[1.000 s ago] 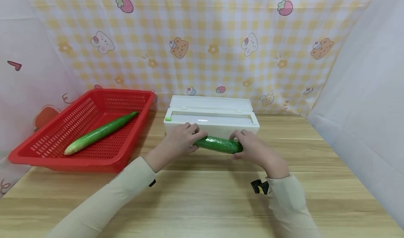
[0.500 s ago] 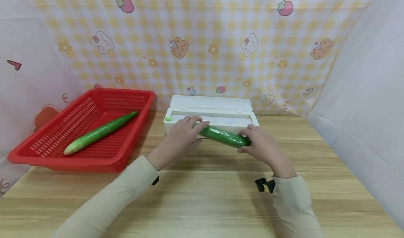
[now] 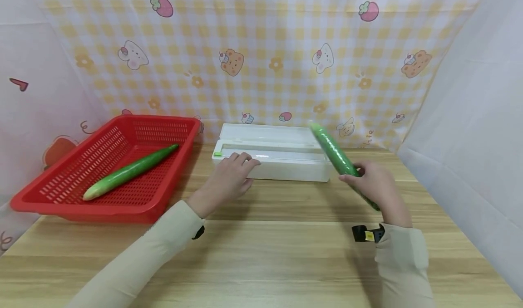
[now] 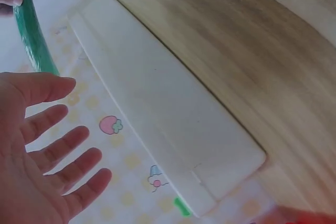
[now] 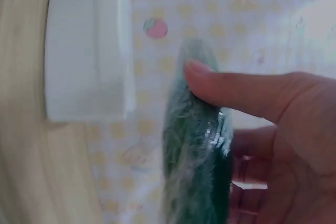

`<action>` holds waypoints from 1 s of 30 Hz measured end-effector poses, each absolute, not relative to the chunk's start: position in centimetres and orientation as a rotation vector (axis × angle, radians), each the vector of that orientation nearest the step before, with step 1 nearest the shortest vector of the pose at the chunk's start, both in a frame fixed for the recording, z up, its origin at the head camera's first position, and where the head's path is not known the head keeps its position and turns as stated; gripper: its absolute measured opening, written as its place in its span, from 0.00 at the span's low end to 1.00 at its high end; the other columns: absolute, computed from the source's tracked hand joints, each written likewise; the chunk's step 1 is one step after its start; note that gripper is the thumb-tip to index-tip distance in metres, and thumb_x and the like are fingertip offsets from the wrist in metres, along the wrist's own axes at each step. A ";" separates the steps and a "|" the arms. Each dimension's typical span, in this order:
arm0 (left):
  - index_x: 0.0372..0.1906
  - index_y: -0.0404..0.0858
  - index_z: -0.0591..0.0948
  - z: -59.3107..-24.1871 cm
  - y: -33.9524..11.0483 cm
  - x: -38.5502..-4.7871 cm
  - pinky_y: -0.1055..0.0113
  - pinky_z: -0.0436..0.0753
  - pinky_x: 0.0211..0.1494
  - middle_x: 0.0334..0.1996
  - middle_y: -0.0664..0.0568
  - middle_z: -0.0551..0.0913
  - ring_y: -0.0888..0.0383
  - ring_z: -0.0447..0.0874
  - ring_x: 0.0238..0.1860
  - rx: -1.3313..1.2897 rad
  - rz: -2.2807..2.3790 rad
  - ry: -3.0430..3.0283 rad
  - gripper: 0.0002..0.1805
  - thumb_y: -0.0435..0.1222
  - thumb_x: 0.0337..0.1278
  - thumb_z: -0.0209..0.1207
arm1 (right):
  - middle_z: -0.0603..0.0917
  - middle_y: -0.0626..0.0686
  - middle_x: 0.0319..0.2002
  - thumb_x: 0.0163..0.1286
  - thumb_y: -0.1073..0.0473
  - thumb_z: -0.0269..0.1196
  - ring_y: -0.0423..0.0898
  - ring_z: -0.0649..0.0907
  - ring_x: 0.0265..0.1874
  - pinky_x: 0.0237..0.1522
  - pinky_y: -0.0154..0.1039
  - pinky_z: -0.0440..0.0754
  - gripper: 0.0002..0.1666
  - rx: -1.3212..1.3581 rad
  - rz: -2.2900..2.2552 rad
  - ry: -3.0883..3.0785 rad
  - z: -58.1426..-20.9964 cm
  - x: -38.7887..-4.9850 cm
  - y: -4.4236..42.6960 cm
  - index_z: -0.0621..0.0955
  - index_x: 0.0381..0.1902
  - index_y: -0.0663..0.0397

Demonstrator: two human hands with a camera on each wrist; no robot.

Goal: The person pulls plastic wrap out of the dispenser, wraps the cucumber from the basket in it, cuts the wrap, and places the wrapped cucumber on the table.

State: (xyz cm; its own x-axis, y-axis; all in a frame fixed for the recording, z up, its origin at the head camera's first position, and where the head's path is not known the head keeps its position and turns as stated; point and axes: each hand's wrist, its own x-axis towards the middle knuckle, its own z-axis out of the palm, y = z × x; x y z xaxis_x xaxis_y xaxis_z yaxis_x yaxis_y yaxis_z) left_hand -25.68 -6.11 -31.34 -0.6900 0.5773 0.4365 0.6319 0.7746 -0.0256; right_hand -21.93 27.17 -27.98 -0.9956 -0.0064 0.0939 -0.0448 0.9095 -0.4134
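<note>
My right hand [image 3: 373, 185] grips a cucumber [image 3: 336, 153] that looks wrapped in shiny clear film, holding it tilted above the table to the right of a white box. In the right wrist view the thumb lies across the crinkled film on the cucumber [image 5: 194, 145], with the fingers behind it. My left hand [image 3: 229, 178] is in front of the left part of the long white box [image 3: 286, 169]; the left wrist view shows its fingers [image 4: 79, 140] spread and holding nothing. The box's lid [image 3: 265, 133] stands raised at the back, and a green tab [image 3: 218, 154] sits at its left corner.
A red plastic basket [image 3: 157, 208] stands on the left of the wooden table [image 3: 261, 262], with another cucumber [image 3: 130, 172] lying inside. A checkered cloth [image 3: 261, 85] hangs behind, and white cloth [image 3: 470, 117] hangs along the right side.
My left hand has let go of the cucumber. The right hand has carried it to the right, and its pale end now points up and away. The box and basket have not moved.
</note>
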 end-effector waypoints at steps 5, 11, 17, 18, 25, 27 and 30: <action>0.56 0.42 0.75 -31.8 -6.4 -26.0 0.57 0.78 0.48 0.49 0.47 0.77 0.49 0.75 0.49 -0.883 -0.164 -2.605 0.23 0.37 0.52 0.62 | 0.79 0.71 0.45 0.63 0.37 0.58 0.56 0.80 0.34 0.30 0.44 0.78 0.42 -0.131 0.720 -2.979 -29.0 -22.5 29.2 0.73 0.54 0.73; 0.57 0.42 0.75 -31.9 -6.7 -26.1 0.58 0.77 0.50 0.51 0.47 0.76 0.49 0.73 0.51 -0.862 -0.172 -2.681 0.23 0.36 0.54 0.60 | 0.80 0.71 0.42 0.64 0.39 0.57 0.53 0.79 0.30 0.28 0.42 0.77 0.42 -0.299 0.813 -2.994 -30.8 -23.0 31.1 0.74 0.51 0.78; 0.58 0.42 0.74 -32.2 -6.8 -26.3 0.58 0.76 0.49 0.51 0.47 0.75 0.50 0.73 0.50 -0.864 -0.170 -2.700 0.23 0.37 0.55 0.60 | 0.80 0.69 0.37 0.64 0.40 0.57 0.51 0.78 0.27 0.26 0.41 0.75 0.40 -0.366 0.812 -3.051 -32.4 -23.2 32.5 0.74 0.51 0.78; 0.58 0.42 0.74 -32.2 -6.8 -26.3 0.57 0.76 0.49 0.51 0.47 0.76 0.50 0.73 0.50 -0.869 -0.169 -2.698 0.23 0.37 0.55 0.60 | 0.80 0.69 0.36 0.64 0.41 0.57 0.51 0.78 0.26 0.25 0.40 0.75 0.40 -0.366 0.804 -3.054 -32.6 -23.3 32.7 0.75 0.50 0.78; 0.57 0.43 0.74 -32.5 -6.7 -26.5 0.58 0.77 0.47 0.50 0.48 0.76 0.50 0.74 0.48 -0.886 -0.163 -2.697 0.22 0.37 0.55 0.59 | 0.80 0.69 0.37 0.64 0.43 0.58 0.52 0.77 0.29 0.28 0.42 0.75 0.37 -0.412 0.768 -3.074 -33.9 -23.6 33.1 0.76 0.48 0.78; 0.57 0.42 0.75 -32.5 -6.7 -26.6 0.57 0.77 0.48 0.50 0.47 0.76 0.50 0.74 0.48 -0.887 -0.173 -2.699 0.22 0.37 0.55 0.59 | 0.80 0.71 0.40 0.64 0.43 0.58 0.53 0.78 0.30 0.29 0.43 0.75 0.38 -0.428 0.778 -3.077 -34.1 -23.7 33.1 0.76 0.48 0.79; 0.55 0.41 0.75 -32.7 -6.7 -26.6 0.57 0.77 0.48 0.49 0.47 0.76 0.50 0.74 0.47 -0.894 -0.173 -2.680 0.21 0.37 0.54 0.60 | 0.78 0.73 0.44 0.65 0.43 0.57 0.56 0.79 0.32 0.31 0.46 0.76 0.38 -0.427 0.765 -3.084 -34.4 -23.8 33.2 0.75 0.49 0.79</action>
State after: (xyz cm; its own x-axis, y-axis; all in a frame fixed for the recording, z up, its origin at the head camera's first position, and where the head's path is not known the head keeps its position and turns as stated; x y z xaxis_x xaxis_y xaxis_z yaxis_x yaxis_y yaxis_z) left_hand -26.62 -6.72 -32.72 -0.7575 0.5650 0.3271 0.6023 0.7981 0.0161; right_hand -23.84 33.18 -34.43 -0.9625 0.2404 -0.1254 0.2712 0.8509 -0.4500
